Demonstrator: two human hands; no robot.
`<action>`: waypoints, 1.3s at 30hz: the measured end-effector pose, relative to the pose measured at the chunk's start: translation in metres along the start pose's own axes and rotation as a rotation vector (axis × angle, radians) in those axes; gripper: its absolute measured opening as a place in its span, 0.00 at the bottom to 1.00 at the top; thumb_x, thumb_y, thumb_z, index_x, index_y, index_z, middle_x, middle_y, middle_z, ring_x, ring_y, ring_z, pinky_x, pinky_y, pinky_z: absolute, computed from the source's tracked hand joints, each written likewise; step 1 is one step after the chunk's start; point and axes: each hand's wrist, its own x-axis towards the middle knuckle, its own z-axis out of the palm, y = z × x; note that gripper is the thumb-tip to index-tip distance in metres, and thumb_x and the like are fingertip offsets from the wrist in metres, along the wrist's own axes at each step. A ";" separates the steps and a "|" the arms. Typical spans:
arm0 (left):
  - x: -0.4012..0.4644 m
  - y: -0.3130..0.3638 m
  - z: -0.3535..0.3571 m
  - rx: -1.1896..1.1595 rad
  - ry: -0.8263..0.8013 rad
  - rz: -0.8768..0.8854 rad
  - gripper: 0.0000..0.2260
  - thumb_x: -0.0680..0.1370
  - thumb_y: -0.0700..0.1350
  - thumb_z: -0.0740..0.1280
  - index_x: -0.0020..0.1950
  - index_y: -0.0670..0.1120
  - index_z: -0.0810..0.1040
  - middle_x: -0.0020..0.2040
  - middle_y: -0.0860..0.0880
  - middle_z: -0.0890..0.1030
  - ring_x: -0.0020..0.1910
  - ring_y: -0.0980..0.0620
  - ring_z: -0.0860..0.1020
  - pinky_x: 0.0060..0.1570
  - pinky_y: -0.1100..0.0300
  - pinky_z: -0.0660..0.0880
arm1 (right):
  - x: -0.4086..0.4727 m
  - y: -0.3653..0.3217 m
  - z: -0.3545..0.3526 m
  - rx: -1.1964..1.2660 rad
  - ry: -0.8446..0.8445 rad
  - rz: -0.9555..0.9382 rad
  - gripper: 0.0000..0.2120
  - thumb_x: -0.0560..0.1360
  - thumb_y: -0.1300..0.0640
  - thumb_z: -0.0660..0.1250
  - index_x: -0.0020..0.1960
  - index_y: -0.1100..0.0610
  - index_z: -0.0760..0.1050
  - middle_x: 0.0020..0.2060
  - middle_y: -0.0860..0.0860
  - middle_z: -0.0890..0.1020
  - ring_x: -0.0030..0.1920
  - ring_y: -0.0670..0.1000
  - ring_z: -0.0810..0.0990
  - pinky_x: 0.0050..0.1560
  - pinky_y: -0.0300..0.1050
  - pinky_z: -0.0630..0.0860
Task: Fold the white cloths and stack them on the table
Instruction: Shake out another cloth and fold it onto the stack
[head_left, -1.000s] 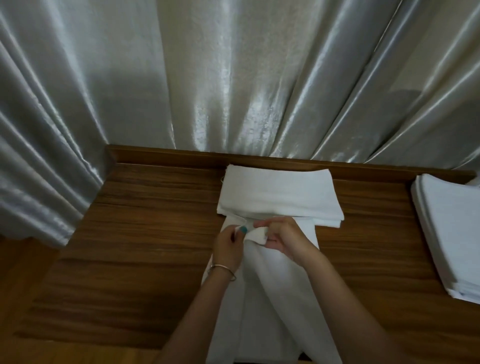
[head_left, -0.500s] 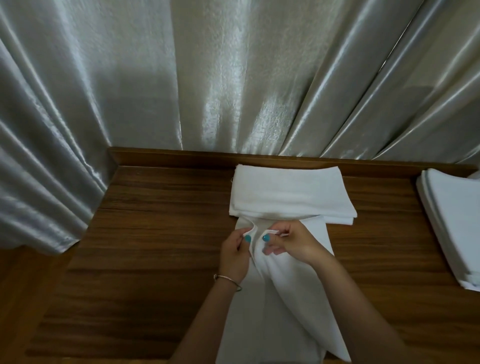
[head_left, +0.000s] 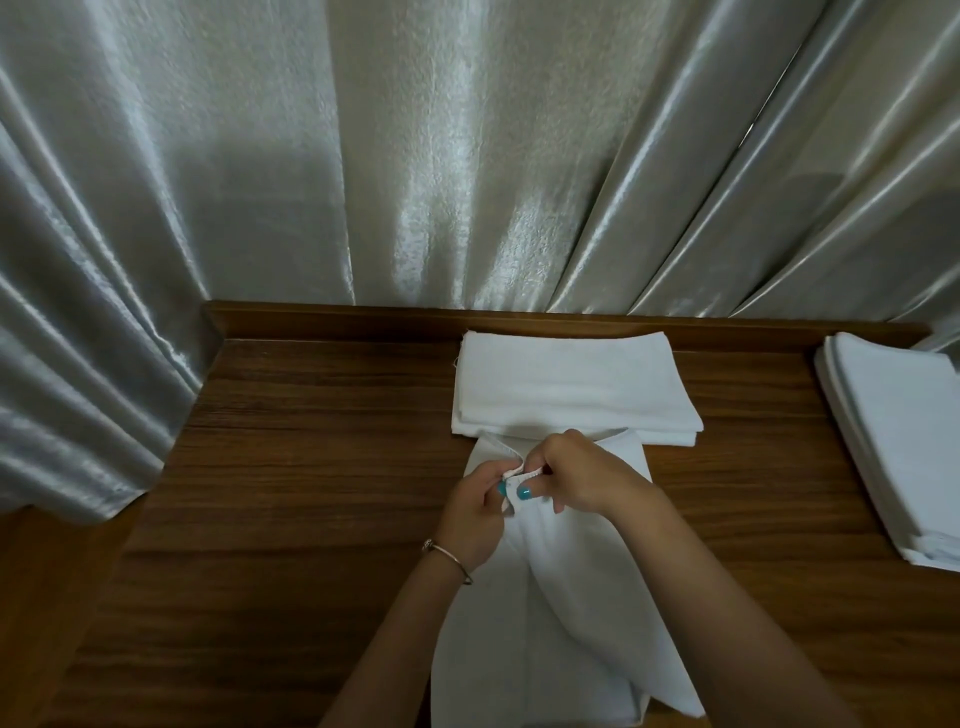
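We find no writing, label, brand, number or sign that can be read anywhere in this view.

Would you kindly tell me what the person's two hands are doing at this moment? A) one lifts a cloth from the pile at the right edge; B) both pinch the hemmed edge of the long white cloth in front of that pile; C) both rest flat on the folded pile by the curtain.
B: the left hand and right hand both pinch the hem of the long white cloth, just in front of the folded pile.
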 end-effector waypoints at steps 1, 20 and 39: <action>0.000 0.001 0.000 -0.003 0.001 -0.005 0.16 0.77 0.28 0.56 0.62 0.37 0.74 0.47 0.51 0.77 0.43 0.57 0.78 0.39 0.73 0.75 | 0.000 -0.001 0.000 -0.012 0.004 0.000 0.06 0.75 0.55 0.70 0.49 0.55 0.84 0.32 0.48 0.79 0.30 0.49 0.82 0.42 0.46 0.79; -0.011 0.014 -0.004 -0.060 -0.023 -0.034 0.14 0.70 0.39 0.63 0.55 0.45 0.78 0.42 0.51 0.79 0.40 0.58 0.76 0.41 0.64 0.72 | -0.005 -0.006 0.003 -0.045 0.075 0.045 0.05 0.74 0.53 0.69 0.45 0.52 0.84 0.34 0.50 0.83 0.29 0.47 0.82 0.39 0.47 0.80; -0.022 0.063 0.012 0.226 0.335 0.117 0.07 0.81 0.41 0.59 0.48 0.51 0.74 0.43 0.53 0.77 0.44 0.52 0.77 0.39 0.71 0.73 | -0.036 0.017 -0.032 -0.150 0.206 0.020 0.23 0.53 0.33 0.76 0.38 0.48 0.79 0.45 0.43 0.72 0.45 0.48 0.71 0.38 0.42 0.66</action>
